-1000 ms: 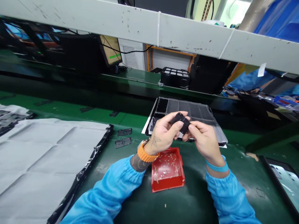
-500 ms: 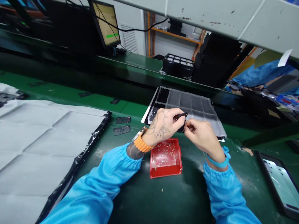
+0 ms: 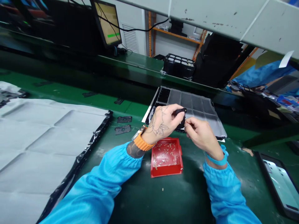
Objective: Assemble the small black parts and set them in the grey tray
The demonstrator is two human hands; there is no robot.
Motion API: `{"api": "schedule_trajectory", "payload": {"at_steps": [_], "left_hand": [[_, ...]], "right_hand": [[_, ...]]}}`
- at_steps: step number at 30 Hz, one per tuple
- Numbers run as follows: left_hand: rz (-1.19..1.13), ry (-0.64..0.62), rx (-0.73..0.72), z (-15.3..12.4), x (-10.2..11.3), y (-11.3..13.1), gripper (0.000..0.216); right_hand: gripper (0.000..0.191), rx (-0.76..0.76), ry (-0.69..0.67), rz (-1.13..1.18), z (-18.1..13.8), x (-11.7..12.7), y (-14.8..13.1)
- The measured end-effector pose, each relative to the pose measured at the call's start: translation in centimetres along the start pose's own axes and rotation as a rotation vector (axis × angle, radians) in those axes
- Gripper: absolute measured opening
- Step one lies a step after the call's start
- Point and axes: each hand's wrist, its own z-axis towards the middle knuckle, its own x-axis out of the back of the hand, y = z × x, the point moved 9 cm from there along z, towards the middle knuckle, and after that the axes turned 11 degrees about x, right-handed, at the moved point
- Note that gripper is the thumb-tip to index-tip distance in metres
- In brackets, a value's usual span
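Observation:
My left hand, with a tattoo on its back and an orange watch strap at the wrist, is closed round a small black plastic part, held up above the bench. My right hand touches the same part from the right, its fingertips pinched against the lower edge. Just below both hands sits a shallow red tray with several tiny light-coloured pieces in it. Behind the hands lies a black compartment tray partly covered by a grey sheet.
A big grey padded sheet with a black edge covers the left of the green bench. Two flat black plates lie beside it. A dark framed panel lies at the right edge. A monitor and black crates stand behind the conveyor.
My left hand has rolled over, its back now upward, and the black part has turned edge-on. Both hands rose slightly. The view has tilted upward.

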Motion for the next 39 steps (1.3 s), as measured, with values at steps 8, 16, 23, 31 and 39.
{"api": "schedule_trajectory", "payload": {"at_steps": [8, 16, 23, 31, 39], "left_hand": [[-0.01, 0.002, 0.017, 0.1, 0.5, -0.2, 0.018], [0.06, -0.036, -0.041, -0.5, -0.3, 0.5, 0.017], [0.131, -0.121, -0.109, -0.7, -0.8, 1.0, 0.016], [0.297, -0.151, -0.193, -1.9, -2.4, 1.3, 0.015], [0.432, -0.1, -0.323, -2.9, -2.8, 2.0, 0.023]], "right_hand": [[0.01, -0.091, -0.033, 0.251, -0.5, -0.5, 1.0], [0.019, 0.106, 0.031, -0.163, 0.4, 0.1, -1.2], [0.02, -0.056, 0.129, 0.149, -0.3, 1.4, 0.7], [0.016, -0.099, 0.193, 0.192, -0.6, 2.2, 1.0], [0.007, -0.116, 0.257, 0.151, -0.4, 2.2, 1.0]]}}
